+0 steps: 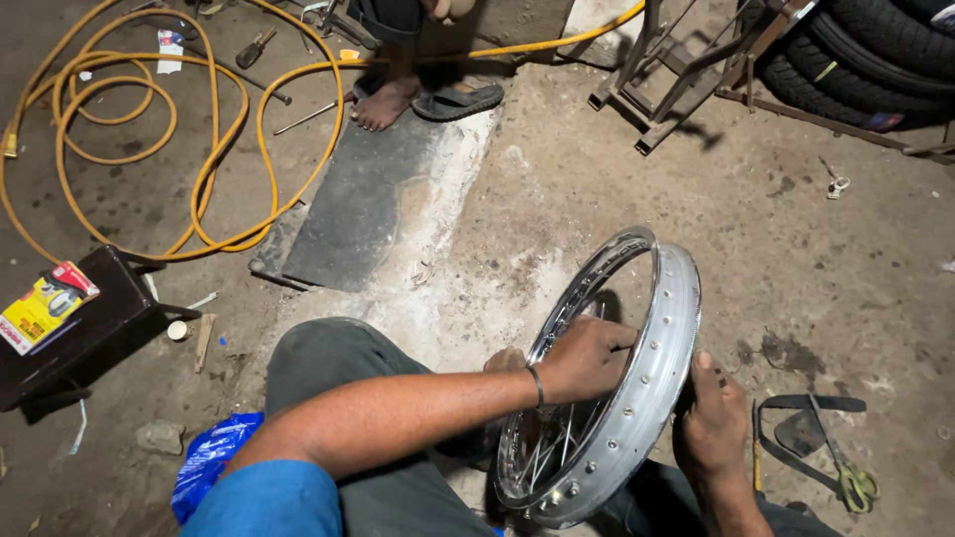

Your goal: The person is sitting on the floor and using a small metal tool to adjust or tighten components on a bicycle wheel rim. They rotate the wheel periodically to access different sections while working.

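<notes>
A shiny metal wheel rim (665, 338) with thin spokes stands upright on the concrete floor between my knees. My left hand (587, 358) reaches across the rim's open side, its fingers closed around a spoke or the inner edge near the top. My right hand (712, 423) grips the rim's outer band from the right, thumb on the metal. A dark bangle sits on my left wrist.
Yellow hose (149, 129) coils at the upper left. Another person's bare foot (383, 102) and a sandal (460, 99) are at the top. Tyres (875, 55) on a metal rack are upper right. Scissors (846, 477) and rubber strips lie right. A dark stool (85, 333) stands left.
</notes>
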Available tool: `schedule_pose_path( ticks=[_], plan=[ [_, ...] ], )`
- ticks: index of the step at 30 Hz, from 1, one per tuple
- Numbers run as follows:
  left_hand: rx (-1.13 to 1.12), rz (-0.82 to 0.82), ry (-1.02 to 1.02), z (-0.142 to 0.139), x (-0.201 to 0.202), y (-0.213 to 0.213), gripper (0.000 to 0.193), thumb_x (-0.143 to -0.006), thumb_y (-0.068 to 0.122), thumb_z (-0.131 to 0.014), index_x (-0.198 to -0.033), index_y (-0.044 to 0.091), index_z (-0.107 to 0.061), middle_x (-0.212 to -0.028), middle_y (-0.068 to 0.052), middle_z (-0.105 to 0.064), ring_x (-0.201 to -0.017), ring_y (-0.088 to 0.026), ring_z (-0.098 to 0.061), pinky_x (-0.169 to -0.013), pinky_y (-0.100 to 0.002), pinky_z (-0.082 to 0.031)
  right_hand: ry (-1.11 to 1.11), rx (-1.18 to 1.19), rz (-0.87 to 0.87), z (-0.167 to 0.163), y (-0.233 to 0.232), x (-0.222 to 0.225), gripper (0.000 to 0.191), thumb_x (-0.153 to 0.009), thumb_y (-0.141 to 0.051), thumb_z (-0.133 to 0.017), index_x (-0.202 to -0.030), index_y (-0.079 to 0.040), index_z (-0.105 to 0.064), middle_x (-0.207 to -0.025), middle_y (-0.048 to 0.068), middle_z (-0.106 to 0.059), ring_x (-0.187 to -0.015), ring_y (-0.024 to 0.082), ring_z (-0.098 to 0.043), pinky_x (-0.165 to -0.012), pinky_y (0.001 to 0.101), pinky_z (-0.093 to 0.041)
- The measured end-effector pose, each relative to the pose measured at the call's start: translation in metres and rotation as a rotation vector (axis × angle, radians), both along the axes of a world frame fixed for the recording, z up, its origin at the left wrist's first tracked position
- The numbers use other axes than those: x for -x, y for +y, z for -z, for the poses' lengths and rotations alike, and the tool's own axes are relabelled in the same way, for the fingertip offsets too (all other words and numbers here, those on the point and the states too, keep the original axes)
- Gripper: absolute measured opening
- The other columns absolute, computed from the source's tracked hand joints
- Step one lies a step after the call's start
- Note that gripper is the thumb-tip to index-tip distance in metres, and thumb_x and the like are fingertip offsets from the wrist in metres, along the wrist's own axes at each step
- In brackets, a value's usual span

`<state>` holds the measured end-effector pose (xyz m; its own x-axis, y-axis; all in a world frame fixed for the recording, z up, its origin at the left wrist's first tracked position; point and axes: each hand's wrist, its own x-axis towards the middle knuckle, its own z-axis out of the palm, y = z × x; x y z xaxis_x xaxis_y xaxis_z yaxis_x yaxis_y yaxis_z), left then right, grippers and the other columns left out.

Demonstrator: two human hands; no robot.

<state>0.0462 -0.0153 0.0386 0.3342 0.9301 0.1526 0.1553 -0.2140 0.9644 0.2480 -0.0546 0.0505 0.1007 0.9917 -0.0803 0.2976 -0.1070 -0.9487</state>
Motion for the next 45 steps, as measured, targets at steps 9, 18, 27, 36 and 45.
schedule_pose_path(
  ticks=[9,18,27,36,45],
  plan=[
    [-0.055,-0.033,0.096,0.009,-0.003,0.001,0.02,-0.089,0.014,-0.068,-0.105,0.008,-0.078,-0.09,-0.019,-0.075,-0.078,-0.03,-0.076,-0.073,-0.038,-0.058,0.109,0.01,-0.024,-0.01,-0.002,0.005,0.047,-0.11,-0.034,-0.042,-0.083,-0.001,-0.061,-0.07,-0.002,-0.054,-0.065,0.008,-0.044,-0.059,0.0288,-0.037],
    [0.291,0.613,-0.289,0.072,0.002,0.054,0.035,-0.106,0.018,-0.059,-0.135,-0.002,-0.064,-0.125,-0.011,-0.073,-0.115,-0.015,-0.066,-0.104,-0.032,-0.052,0.236,-0.027,0.043,-0.005,-0.001,0.004,0.045,-0.113,-0.033,-0.048,-0.083,-0.001,-0.057,-0.066,0.001,-0.05,-0.06,0.011,-0.043,-0.056,0.0282,-0.034],
    [0.07,0.434,-0.136,0.053,0.002,0.045,0.033,-0.098,0.012,-0.058,-0.128,0.003,-0.069,-0.118,-0.013,-0.077,-0.109,-0.016,-0.072,-0.099,-0.032,-0.055,0.293,-0.026,0.091,-0.012,0.004,-0.001,0.044,-0.112,-0.033,-0.048,-0.088,0.001,-0.061,-0.062,0.002,-0.047,-0.056,0.012,-0.042,-0.053,0.0287,-0.034],
    [0.006,0.018,0.067,0.001,0.011,0.008,0.024,-0.091,0.018,-0.066,-0.11,0.012,-0.078,-0.086,-0.015,-0.076,-0.072,-0.017,-0.075,-0.067,-0.033,-0.057,0.33,-0.002,0.087,-0.003,0.003,-0.004,0.042,-0.111,-0.033,-0.049,-0.09,0.001,-0.061,-0.061,0.003,-0.047,-0.055,0.013,-0.042,-0.052,0.0294,-0.035],
    [0.086,-0.036,-0.049,0.015,-0.001,0.019,0.021,-0.084,0.013,-0.079,-0.102,0.002,-0.074,-0.089,-0.01,-0.076,-0.082,-0.011,-0.067,-0.073,-0.031,-0.056,0.334,0.024,0.079,-0.001,0.003,0.0,0.044,-0.11,-0.033,-0.05,-0.082,0.001,-0.058,-0.06,0.003,-0.045,-0.054,0.013,-0.04,-0.051,0.0298,-0.033]
  ],
)
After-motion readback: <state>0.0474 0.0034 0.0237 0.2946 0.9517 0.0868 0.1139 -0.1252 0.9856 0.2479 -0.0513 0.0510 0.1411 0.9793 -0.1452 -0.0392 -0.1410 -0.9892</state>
